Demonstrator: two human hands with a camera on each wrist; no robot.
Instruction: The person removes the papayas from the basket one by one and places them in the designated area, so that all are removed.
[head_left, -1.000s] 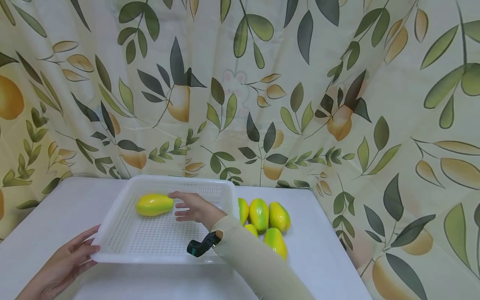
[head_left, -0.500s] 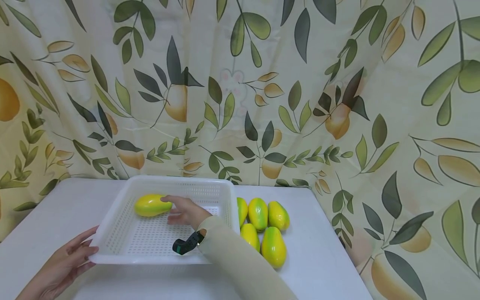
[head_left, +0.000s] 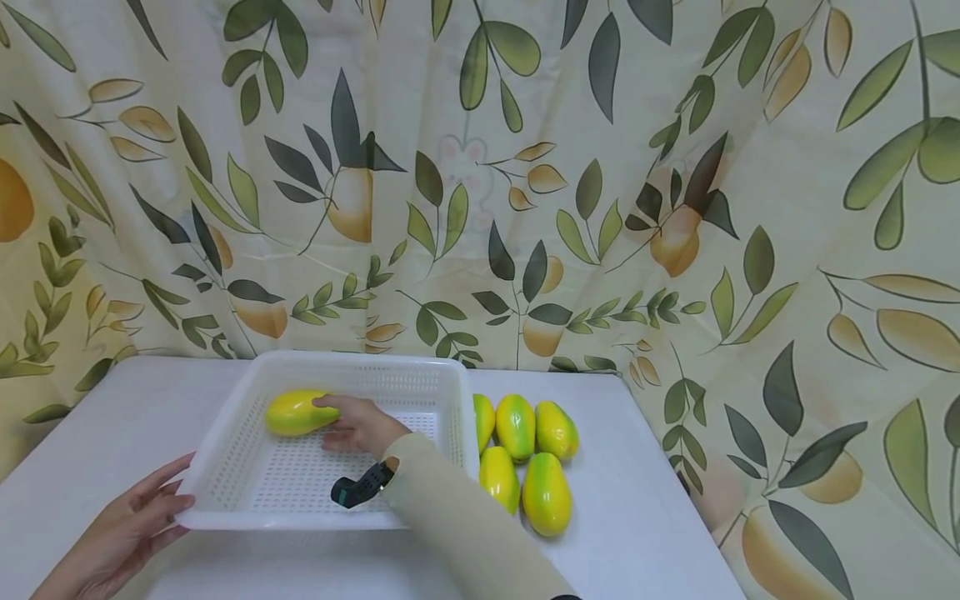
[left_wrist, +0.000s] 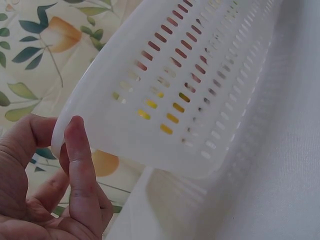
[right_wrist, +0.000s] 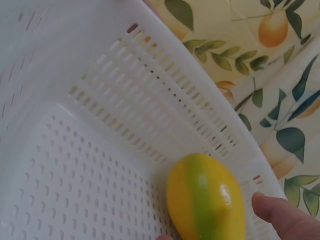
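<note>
A yellow-green papaya [head_left: 292, 413] lies in the back left of a white perforated plastic basket [head_left: 360, 518]. My right hand [head_left: 365, 425] reaches into the basket from the right and spans the papaya's near right end. In the right wrist view, the thumb [right_wrist: 280, 212] stands slightly apart from the papaya [right_wrist: 205, 200], and one fingertip shows on its other side. Most of that hand's fingers are hidden there. My left hand [head_left: 135, 525] pinches the basket's front left corner; in the left wrist view its fingers [left_wrist: 80, 170] hold the rim.
Several more papayas [head_left: 547, 496] lie on the white table [head_left: 637, 500], close to the basket's right side. One of them is partly hidden by the basket wall. A curtain [head_left: 675, 250] printed with leaves and fruit hangs behind the table. A black strap [head_left: 360, 486] sits on the right wrist.
My right hand has moved left, from the papaya's tip to around its right end. More of the papayas outside the basket shows. My left hand stays at the basket's corner.
</note>
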